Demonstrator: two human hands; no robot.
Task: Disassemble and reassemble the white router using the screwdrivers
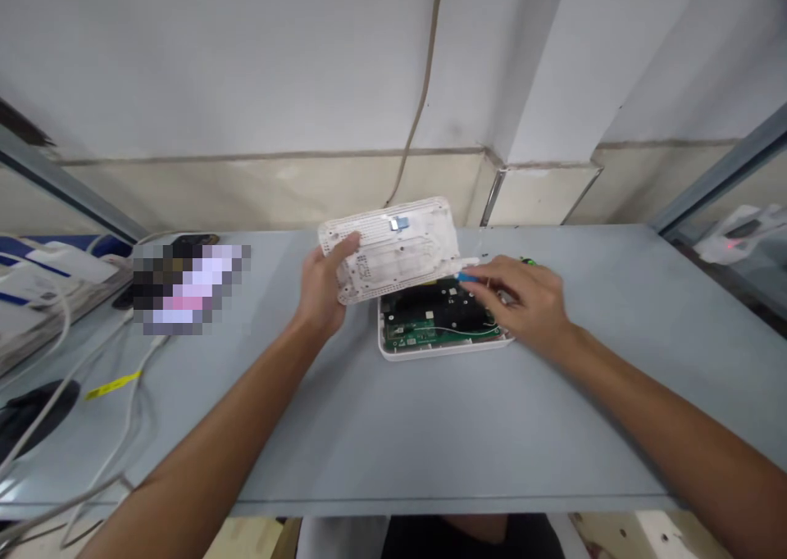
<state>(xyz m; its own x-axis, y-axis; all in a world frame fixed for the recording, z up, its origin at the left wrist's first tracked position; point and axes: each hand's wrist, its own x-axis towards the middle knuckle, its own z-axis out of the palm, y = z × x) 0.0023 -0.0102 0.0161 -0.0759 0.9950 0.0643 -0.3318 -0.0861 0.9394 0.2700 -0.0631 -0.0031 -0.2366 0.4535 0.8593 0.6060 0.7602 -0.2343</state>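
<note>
Head view: a grey table (590, 313) spreads beneath both hands. Between the hands sits an open white housing (446, 352) holding a green circuit board (418, 331). The left hand (323, 288) grips a white plastic cover (393, 247), tilted up just above the housing. The right hand (522, 301) pinches a small blue connector (466, 277) over the board.

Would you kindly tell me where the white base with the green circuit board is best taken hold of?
Probably by the near rim of the white base, coming from the table's front edge: that lip is bare, while the green circuit board fills the inside and the left hand, holding the white cover, and the right hand crowd the far side.
</note>
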